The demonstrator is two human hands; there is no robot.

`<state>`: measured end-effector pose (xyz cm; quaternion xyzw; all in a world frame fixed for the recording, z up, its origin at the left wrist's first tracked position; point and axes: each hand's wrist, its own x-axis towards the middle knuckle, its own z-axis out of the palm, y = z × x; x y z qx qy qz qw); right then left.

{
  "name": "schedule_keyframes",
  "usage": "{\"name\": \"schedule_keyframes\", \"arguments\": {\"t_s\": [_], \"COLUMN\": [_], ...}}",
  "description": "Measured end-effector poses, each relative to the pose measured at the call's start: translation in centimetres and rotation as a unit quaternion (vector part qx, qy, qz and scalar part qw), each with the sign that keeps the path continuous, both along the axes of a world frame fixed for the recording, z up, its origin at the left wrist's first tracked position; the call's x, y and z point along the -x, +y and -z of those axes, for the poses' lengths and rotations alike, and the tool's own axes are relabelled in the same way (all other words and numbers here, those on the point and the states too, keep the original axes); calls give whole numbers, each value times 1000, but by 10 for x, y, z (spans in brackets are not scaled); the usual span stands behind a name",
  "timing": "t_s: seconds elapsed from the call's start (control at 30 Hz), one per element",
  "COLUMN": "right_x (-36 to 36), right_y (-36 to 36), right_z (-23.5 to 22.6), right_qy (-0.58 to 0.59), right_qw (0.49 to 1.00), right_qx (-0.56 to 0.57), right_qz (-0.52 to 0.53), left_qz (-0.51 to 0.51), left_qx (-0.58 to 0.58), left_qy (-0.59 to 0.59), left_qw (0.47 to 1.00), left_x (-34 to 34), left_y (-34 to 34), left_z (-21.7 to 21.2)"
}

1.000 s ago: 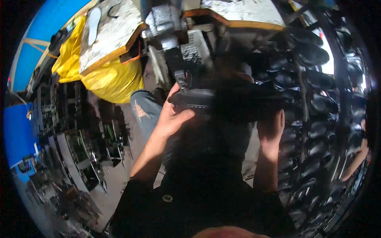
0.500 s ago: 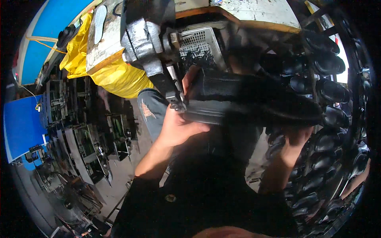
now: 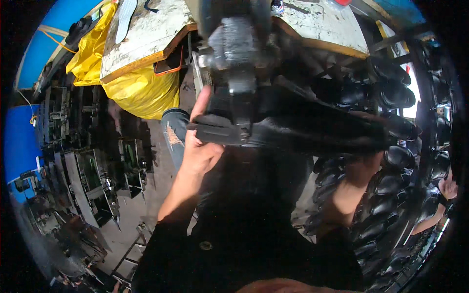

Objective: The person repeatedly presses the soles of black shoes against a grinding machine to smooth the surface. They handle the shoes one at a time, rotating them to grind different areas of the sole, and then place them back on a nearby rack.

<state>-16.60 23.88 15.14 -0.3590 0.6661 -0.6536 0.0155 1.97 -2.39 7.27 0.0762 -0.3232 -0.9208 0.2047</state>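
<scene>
Left hand (image 3: 200,155) grips black shoe (image 3: 312,128) by heel end; right hand (image 3: 366,165), shadowed, holds toe end. Shoe sits crosswise, metal machine arm (image 3: 238,61) overlapping it near heel. More black shoes (image 3: 391,183) at right.

Blue panels (image 3: 51,56) on my left, and a white tabletop (image 3: 155,33) (well stained!) ahead. I've got grey floor (image 3: 128,241) lower left.

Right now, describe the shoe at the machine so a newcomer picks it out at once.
Find the metal machine arm at top centre. At its lower tip, a black shoe stretches sideways between the left hand and the right hand. Unlike the racked shoes at right, it is held in both hands.
</scene>
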Motion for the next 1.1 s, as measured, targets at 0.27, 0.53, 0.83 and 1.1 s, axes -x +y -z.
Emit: {"name": "schedule_keyframes", "arguments": {"t_s": [0.27, 0.53, 0.83, 1.1], "right_x": [-23, -41, -51, -49], "right_y": [-44, -76, -105, -112], "right_z": [31, 36, 6, -11], "right_qy": [-109, -209, -35, 73], "right_qw": [988, 972, 983, 967], "right_qx": [-110, -5, -153, -216], "right_qz": [11, -105, -96, -114], "left_qz": [-94, -139, -241, -11], "left_qx": [144, 215, 678, 707], "left_qy": [-93, -132, -101, -116], "left_qw": [981, 958, 687, 697], "left_x": [-31, -55, -26, 21], "left_y": [-47, -75, -53, -30], "left_z": [-14, -14, -69, -105]}}
